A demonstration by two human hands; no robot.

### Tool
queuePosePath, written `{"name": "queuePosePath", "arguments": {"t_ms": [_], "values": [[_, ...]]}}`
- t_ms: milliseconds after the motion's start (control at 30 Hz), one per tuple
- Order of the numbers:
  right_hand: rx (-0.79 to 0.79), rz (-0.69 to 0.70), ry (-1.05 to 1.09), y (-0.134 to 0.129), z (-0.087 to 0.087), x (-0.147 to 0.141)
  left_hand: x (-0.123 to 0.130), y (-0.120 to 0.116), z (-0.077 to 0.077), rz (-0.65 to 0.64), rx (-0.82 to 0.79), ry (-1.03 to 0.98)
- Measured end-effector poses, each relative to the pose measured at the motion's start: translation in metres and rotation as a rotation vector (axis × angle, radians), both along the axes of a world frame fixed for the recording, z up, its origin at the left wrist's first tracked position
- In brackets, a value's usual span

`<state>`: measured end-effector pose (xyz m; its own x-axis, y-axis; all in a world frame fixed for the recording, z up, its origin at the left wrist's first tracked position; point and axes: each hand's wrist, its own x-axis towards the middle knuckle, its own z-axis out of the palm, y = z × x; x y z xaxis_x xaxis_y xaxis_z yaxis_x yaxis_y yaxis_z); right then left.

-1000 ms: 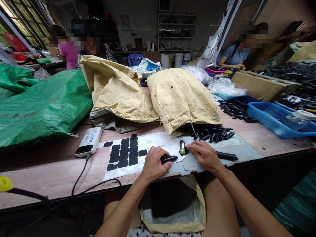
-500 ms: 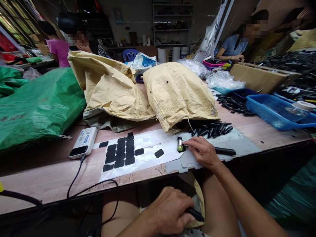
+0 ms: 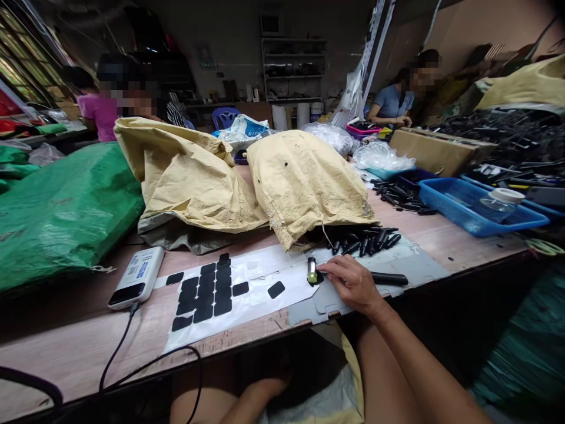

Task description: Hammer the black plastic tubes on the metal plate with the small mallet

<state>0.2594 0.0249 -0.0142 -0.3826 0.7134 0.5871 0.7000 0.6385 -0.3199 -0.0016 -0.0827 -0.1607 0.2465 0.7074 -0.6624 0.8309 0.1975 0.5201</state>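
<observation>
"While the right hand (image 3: 353, 282) curls beside the green-ended cylinder (image 3: 312, 272), what's done?"

"Can't tell; black squares (image 3: 223, 278) and tubes (image 3: 365, 245) look left to use. Neither grip is clear: the left hand (image 3: 273, 383) is in shadow."

Dim room, daylight at upper left, edges stretched and soft.

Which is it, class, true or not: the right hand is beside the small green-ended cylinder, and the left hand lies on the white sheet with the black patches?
Not quite: the head view shows the left hand below the table edge, at the open sack, not on the white sheet with the black patches. The right hand is indeed beside the small green-ended cylinder.
</observation>
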Motion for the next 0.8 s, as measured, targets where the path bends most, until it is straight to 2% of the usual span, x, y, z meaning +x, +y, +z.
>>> {"name": "queuePosePath", "arguments": {"t_ms": [67, 133, 167, 200, 233, 300, 333, 400, 433, 500, 633, 700, 800], "values": [[0.000, -0.008, -0.004, 0.000, -0.001, 0.000, 0.004, -0.002, 0.020, -0.093, -0.040, 0.027], [-0.001, -0.010, -0.010, -0.001, -0.001, -0.001, 0.010, 0.001, 0.053, -0.300, -0.085, -0.005], [0.000, -0.010, -0.014, -0.001, 0.000, -0.001, 0.014, 0.006, 0.075, -0.480, -0.114, -0.052], [0.002, -0.011, -0.018, -0.001, 0.000, -0.001, 0.019, 0.014, 0.099, -0.637, -0.161, -0.180], [0.005, -0.011, -0.021, -0.001, 0.000, -0.001, 0.024, 0.024, 0.124, -0.724, -0.273, -0.364], [0.009, -0.012, -0.028, -0.001, 0.000, -0.001, 0.037, 0.051, 0.174, -0.707, -0.448, -0.705], [0.012, -0.011, -0.036, -0.001, -0.002, 0.000, 0.044, 0.067, 0.197, -0.671, -0.403, -0.797], [0.038, -0.036, -0.048, 0.000, -0.007, 0.001, 0.064, 0.101, 0.230, -0.599, -0.042, -0.790], [0.063, -0.065, -0.049, 0.001, -0.010, 0.003, 0.075, 0.118, 0.239, -0.563, 0.174, -0.728], [0.120, -0.117, -0.051, 0.002, -0.015, 0.004, 0.100, 0.149, 0.247, -0.492, 0.443, -0.531], [0.144, -0.056, -0.069, 0.004, -0.015, 0.006, 0.146, 0.189, 0.234, -0.432, 0.799, -0.207], [0.121, -0.031, -0.062, 0.004, -0.011, 0.005, 0.160, 0.199, 0.225, -0.428, 0.906, -0.087], [0.079, -0.028, -0.061, 0.004, -0.007, 0.004, 0.170, 0.205, 0.215, -0.403, 0.949, 0.018]]}}
